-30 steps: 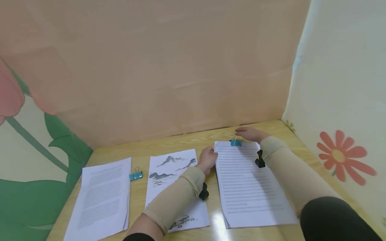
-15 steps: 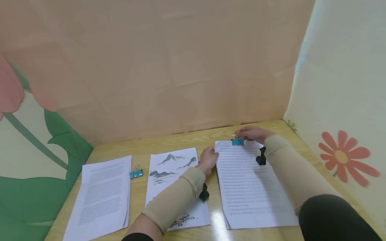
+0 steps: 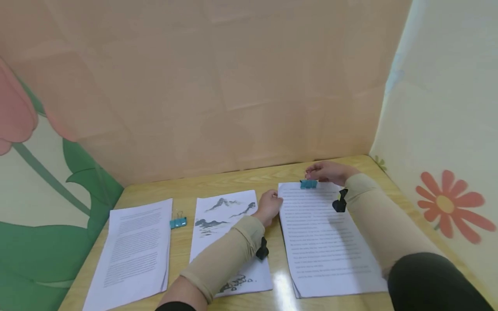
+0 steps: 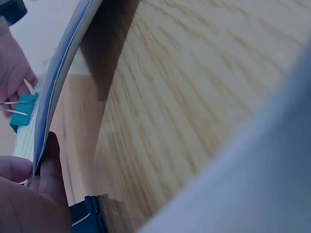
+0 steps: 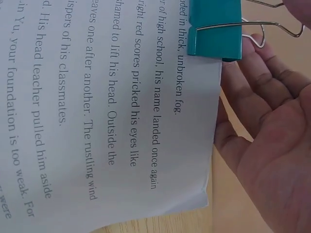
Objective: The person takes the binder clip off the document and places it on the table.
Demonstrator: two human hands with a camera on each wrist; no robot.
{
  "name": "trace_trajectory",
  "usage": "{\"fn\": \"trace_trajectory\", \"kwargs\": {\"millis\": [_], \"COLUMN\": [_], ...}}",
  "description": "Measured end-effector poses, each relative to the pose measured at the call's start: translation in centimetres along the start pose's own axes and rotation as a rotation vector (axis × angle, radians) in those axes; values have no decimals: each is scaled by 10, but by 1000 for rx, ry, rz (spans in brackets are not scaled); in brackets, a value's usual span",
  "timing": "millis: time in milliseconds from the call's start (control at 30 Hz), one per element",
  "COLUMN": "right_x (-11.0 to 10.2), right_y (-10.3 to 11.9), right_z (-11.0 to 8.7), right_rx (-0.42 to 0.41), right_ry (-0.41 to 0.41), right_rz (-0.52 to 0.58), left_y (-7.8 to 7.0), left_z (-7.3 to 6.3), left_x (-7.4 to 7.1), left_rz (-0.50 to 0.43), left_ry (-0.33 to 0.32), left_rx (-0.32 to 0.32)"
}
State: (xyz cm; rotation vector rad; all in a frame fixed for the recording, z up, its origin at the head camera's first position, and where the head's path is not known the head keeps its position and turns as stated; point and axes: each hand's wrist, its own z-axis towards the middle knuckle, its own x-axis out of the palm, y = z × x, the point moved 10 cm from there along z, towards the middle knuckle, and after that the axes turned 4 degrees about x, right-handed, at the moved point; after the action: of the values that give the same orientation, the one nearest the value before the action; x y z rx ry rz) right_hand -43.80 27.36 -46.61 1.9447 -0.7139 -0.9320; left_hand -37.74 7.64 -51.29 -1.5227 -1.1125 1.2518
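Note:
On the right of the table lies a stack of printed sheets (image 3: 323, 242), with a teal binder clip (image 3: 308, 184) on its top edge. My left hand (image 3: 269, 206) pinches the stack's upper left edge between thumb and fingers; the left wrist view shows that edge lifted off the wood. My right hand (image 3: 330, 172) is at the clip's wire handles, its fingers (image 5: 257, 80) curled behind them and the thumb (image 5: 300, 8) at the end of one. Both wire handles (image 5: 257, 24) point away from the page, and the clip's body (image 5: 215, 29) sits over the paper edge.
To the left are a stack with an ink mountain painting (image 3: 221, 224), partly under my left forearm, and another printed stack (image 3: 134, 246). A second teal clip (image 3: 178, 223) lies by that printed stack. A dark blue clip (image 4: 88, 214) shows below my left hand. Walls enclose the table.
My right hand has come down onto the clip, its fingers curling in around the wire handles. The left hand keeps its pinch on the stack. The head view has shifted slightly.

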Motion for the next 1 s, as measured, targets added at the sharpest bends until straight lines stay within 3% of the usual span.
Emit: {"fn": "trace_trajectory", "kwargs": {"millis": [600, 867, 1000], "right_x": [0, -21, -36], "right_y": [-2, -5, -19], "right_z": [-11, -20, -28], "right_rx": [-95, -157, -127], "right_ry": [-108, -253, -331], "right_rz": [-35, -8, 1], "left_y": [3, 3, 3], "left_z": [-1, 1, 0], "left_x": [6, 13, 18], "left_rz": [40, 49, 65], "left_ry": [3, 11, 20], "left_rx": [8, -6, 5]}}
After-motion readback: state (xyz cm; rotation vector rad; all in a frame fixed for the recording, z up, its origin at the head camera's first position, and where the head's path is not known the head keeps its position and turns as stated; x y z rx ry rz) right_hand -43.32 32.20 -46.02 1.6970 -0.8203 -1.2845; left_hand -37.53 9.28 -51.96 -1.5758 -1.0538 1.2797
